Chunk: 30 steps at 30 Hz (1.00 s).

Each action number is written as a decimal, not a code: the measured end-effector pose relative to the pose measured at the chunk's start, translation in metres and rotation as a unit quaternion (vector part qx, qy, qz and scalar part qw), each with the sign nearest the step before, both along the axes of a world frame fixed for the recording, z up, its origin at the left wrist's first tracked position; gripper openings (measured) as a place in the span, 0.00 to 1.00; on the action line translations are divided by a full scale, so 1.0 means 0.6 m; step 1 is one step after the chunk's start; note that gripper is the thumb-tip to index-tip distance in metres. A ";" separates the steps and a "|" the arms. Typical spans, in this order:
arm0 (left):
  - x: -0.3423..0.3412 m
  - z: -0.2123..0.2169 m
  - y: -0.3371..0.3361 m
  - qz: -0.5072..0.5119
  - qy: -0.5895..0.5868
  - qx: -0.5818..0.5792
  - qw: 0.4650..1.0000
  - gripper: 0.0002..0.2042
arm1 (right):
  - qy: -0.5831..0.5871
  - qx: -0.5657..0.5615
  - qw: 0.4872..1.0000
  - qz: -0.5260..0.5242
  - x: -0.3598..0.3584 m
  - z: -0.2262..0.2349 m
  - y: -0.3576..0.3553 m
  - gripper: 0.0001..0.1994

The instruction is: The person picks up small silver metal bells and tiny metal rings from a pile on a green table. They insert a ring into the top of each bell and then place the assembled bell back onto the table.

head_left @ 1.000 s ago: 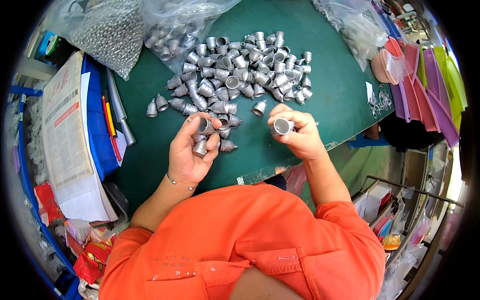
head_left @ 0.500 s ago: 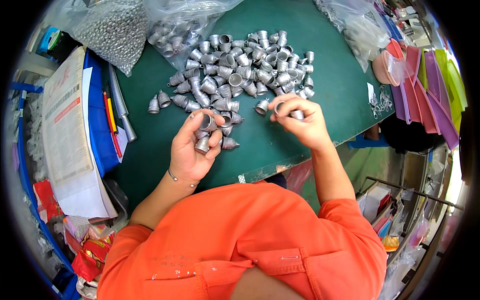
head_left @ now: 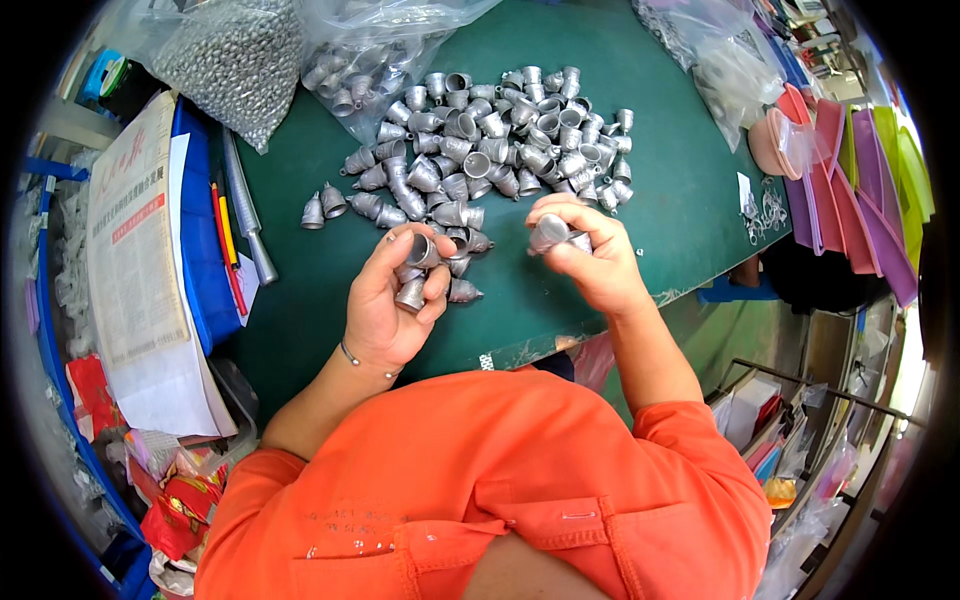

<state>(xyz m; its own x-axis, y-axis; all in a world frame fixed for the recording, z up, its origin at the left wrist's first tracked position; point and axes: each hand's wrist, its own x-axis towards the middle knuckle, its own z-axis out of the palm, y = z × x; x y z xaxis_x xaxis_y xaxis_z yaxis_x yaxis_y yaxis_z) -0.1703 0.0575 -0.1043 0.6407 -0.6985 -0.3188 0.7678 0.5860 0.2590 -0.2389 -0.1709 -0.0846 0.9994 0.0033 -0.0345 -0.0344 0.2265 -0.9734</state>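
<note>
Gripping several grey metal cups [head_left: 422, 252] in the left hand [head_left: 380, 310] with curled fingers [head_left: 437, 281], over the green worktop [head_left: 520, 315]; pinching at least one more cup [head_left: 550, 231], partly hidden, in the right hand [head_left: 602, 262]. Can see a heap of similar cups [head_left: 478, 165] beyond, overlapping too much to count. Can make out black print and a red strip [head_left: 140, 218] on the newspaper [head_left: 130, 270]; cannot read faint marks on the orange shirt [head_left: 470, 430], nor see the cut-off top of the bead bag [head_left: 230, 75].

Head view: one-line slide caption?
Left hand and right hand holding bell-shaped metal pieces near a loose heap of more on a green tabletop.
</note>
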 end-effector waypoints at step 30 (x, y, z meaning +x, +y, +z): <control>-0.030 0.047 -0.091 0.141 -0.733 0.303 0.592 0.03 | 0.080 0.626 0.762 -0.143 -0.169 -0.019 0.028 0.18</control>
